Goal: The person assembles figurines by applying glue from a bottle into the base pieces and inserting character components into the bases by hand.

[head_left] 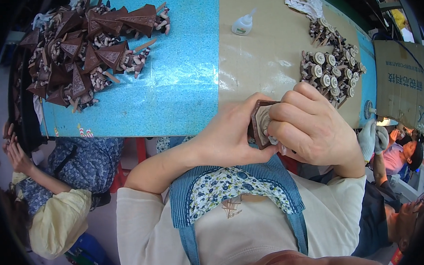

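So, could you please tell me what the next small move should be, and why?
Perhaps ease the right hand aside while the left hand steadies the dark brown piece: the right hand's curled fingers hide some of the tan part inside it, so the fit cannot be fully checked.

The blue and tan surface [185, 76] holds a white bottle [241, 26]. Left of it lie pointy brown pieces [109, 56]; right of it, round cream pieces [333, 71] and a white cloth [308, 5].

Left hand [233, 133] gripped brown-rimmed piece [255, 126] | right hand [307, 129] closed on its beige middle | brown figures [81, 58] lay heaped left | round-topped figures [332, 72] clustered right | white bottle [241, 26] sat between
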The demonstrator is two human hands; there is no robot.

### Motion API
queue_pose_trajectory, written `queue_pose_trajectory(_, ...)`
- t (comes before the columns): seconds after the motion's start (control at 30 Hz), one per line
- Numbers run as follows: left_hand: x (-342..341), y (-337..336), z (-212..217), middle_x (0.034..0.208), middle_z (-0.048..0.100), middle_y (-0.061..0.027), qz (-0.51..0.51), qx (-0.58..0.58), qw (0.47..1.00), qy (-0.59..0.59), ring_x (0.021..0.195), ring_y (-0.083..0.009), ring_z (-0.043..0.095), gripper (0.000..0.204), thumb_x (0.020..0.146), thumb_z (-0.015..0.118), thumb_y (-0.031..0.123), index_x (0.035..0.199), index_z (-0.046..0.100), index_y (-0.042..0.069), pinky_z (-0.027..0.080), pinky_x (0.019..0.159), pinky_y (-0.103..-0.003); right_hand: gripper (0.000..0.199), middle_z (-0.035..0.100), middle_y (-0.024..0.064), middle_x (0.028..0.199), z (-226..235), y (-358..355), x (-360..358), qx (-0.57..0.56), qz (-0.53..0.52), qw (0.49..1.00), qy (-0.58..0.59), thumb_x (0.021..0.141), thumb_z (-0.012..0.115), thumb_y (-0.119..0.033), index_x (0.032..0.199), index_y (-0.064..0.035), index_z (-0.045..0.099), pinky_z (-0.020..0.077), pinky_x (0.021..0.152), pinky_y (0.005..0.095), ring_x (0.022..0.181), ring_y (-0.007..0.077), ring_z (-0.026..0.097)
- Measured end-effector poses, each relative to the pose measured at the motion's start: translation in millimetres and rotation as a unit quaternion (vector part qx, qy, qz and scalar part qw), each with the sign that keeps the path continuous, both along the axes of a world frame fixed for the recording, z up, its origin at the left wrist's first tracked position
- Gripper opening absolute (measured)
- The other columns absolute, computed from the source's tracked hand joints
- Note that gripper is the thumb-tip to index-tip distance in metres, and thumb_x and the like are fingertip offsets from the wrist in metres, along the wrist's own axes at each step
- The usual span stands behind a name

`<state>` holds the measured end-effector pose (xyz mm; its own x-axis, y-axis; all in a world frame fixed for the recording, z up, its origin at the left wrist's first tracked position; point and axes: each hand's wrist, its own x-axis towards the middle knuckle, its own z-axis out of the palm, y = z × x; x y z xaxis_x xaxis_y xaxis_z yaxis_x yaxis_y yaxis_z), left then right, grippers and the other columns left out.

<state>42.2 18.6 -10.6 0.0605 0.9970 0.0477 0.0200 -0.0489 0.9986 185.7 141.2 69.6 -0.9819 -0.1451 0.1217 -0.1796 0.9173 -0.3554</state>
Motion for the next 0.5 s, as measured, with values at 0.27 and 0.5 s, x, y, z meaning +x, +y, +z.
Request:
queue_pose_trajectory(0.27, 4.7, -2.0, -5.4, 0.093, 0.063, -0.0188, -0.019, 0.040, 0.998, -0.051, 0.089, -0.0338, 0.064, 0.064, 0.065, 0.079, 0.021, 0.115, 0.046, -0.001, 0.050, 0.077, -0.038, 0.023, 0.046, 0.0069, 0.078, -8.2, -0.3, -6.0, -0.100, 0.032, 0.994, 0.035, 0.059, 0.062, -0.013, 0.076, -0.0035, 0.050, 0.0387, 0.063, 0.0316, 0.076, 0.0224, 0.051)
queue_pose_trajectory(0.5, 7.8, 1.1, -10.4, 0.093, 0.062, -0.0124, -0.039, 0.058, 0.992, -0.109, 0.087, -0.0218, 0.064, 0.063, 0.066, 0.083, 0.021, 0.112, 0.045, 0.000, 0.049, 0.078, -0.033, 0.030, 0.049, 0.0111, 0.084, -6.0, 1.6, -4.9, -0.197, 0.006, 0.980, 0.016, 0.059, 0.068, -0.005, 0.084, -0.0011, 0.051, 0.0442, 0.067, 0.0364, 0.079, 0.0277, 0.053)
